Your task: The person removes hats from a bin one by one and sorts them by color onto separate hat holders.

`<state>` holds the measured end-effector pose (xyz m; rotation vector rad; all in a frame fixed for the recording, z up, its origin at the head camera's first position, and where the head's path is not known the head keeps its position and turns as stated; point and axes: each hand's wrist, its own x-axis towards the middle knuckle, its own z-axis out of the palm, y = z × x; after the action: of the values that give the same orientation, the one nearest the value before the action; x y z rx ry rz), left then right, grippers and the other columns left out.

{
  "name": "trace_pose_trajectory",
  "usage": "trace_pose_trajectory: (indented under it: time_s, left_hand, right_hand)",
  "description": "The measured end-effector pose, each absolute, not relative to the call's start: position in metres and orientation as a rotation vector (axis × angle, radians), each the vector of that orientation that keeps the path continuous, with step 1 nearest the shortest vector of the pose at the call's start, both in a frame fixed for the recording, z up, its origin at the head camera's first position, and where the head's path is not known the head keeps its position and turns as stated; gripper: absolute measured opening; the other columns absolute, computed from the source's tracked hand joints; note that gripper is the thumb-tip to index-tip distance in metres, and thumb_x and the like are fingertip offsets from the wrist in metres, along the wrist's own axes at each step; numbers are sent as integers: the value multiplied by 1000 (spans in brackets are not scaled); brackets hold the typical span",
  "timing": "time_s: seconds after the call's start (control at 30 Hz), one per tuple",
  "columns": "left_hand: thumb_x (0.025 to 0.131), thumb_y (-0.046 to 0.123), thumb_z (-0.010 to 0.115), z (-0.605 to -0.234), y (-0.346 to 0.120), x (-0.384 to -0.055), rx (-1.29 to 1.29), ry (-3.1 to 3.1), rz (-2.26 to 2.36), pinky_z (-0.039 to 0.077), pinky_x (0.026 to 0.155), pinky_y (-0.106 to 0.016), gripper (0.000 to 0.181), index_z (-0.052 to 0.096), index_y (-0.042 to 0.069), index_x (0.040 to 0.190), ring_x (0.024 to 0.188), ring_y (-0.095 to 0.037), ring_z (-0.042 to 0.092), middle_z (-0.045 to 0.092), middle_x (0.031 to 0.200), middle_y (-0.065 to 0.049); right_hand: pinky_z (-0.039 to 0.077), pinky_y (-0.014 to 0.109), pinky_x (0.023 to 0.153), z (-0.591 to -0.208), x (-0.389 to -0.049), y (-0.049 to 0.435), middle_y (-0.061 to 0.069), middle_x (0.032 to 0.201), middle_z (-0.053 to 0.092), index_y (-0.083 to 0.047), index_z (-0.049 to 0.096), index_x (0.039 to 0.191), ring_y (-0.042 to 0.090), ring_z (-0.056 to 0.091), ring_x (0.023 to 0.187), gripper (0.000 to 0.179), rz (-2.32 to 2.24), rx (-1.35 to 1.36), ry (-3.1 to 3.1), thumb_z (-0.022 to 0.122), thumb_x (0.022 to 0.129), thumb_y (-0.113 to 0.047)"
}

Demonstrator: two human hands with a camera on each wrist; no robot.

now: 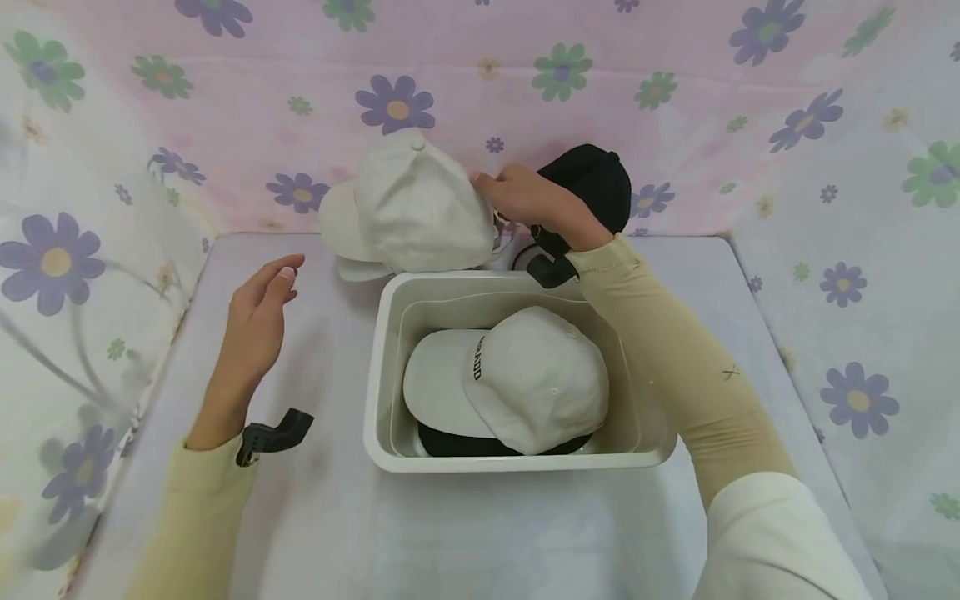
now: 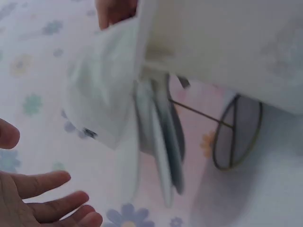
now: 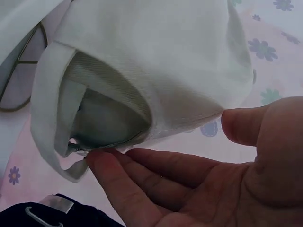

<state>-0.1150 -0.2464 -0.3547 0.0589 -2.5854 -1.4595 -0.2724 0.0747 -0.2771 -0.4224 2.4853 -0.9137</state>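
Note:
My right hand is at the back of a white cap behind the bin. In the right wrist view, the thumb meets the white cap at its side while the fingertips reach the strap under the rear opening. Several brims are layered beneath it in the left wrist view. My left hand hovers left of the bin, fingers loosely bent and nothing held. Inside the cream bin lies an off-white cap with dark lettering, brim to the left, over a black cap.
Another black cap stands at the back right, partly behind my right wrist. A thin wire stand rises near the caps. Flowered cloth bounds the back and sides of the white tabletop.

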Motion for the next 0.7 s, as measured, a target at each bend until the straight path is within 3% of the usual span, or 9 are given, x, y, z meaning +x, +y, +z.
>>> trace_pose_trajectory:
  time_s: [0.07, 0.13, 0.27, 0.37, 0.5, 0.6, 0.7]
  left_hand:
    - [110, 38, 31, -361, -250, -129, 96, -2657, -1530, 38, 112, -57, 58, 43, 1, 153, 132, -43, 51, 44, 154, -24]
    - [110, 39, 29, -369, -251, -142, 117, -2686, -1589, 33, 112, -66, 63, 33, -3, 156, 136, -54, 44, 36, 158, -29]
    - [110, 36, 28, -386, -248, -164, 169, -2631, -1811, 31, 118, -59, 66, 18, -8, 159, 144, -48, 35, 28, 160, -31]
    - [111, 35, 29, -397, -246, -177, 183, -2529, -2042, 32, 120, -51, 65, 16, -8, 159, 148, -40, 33, 31, 159, -30]
    - [111, 35, 33, -404, -243, -188, 257, -2382, -2263, 32, 121, -45, 63, 22, -6, 157, 145, -31, 37, 42, 148, -21]
    - [111, 32, 36, -409, -242, -192, 347, -2301, -2333, 31, 122, -44, 63, 21, -6, 158, 146, -29, 35, 39, 150, -18]
    - [111, 27, 38, -413, -240, -194, 412, -2267, -2364, 32, 121, -38, 64, 13, -6, 160, 144, -27, 39, 28, 159, -23]
  right_hand:
    - [36, 28, 57, -278, -273, 75, -3, 55, 39, -8, 52, 68, 11, 35, 50, 59, -915, -390, 2484, 31, 111, -42]
    - [43, 29, 65, -279, -273, 75, 1, 65, 49, -4, 58, 77, 14, 46, 60, 59, -905, -349, 2475, 31, 110, -44]
    - [53, 32, 84, -282, -275, 75, 11, 96, 60, 3, 61, 107, 21, 61, 86, 61, -889, -286, 2441, 29, 109, -49]
    - [56, 32, 90, -285, -275, 76, 12, 105, 62, 2, 61, 111, 22, 65, 93, 63, -902, -254, 2418, 30, 108, -53]
    - [57, 29, 83, -288, -276, 77, 9, 96, 62, 0, 62, 102, 20, 64, 85, 63, -961, -220, 2399, 33, 107, -56]
    - [54, 25, 74, -290, -278, 77, 7, 89, 59, -1, 61, 98, 18, 60, 77, 61, -1029, -197, 2388, 37, 106, -56]
    - [51, 24, 68, -293, -278, 78, 6, 80, 59, 1, 61, 92, 19, 59, 73, 59, -1131, -177, 2378, 44, 105, -54]
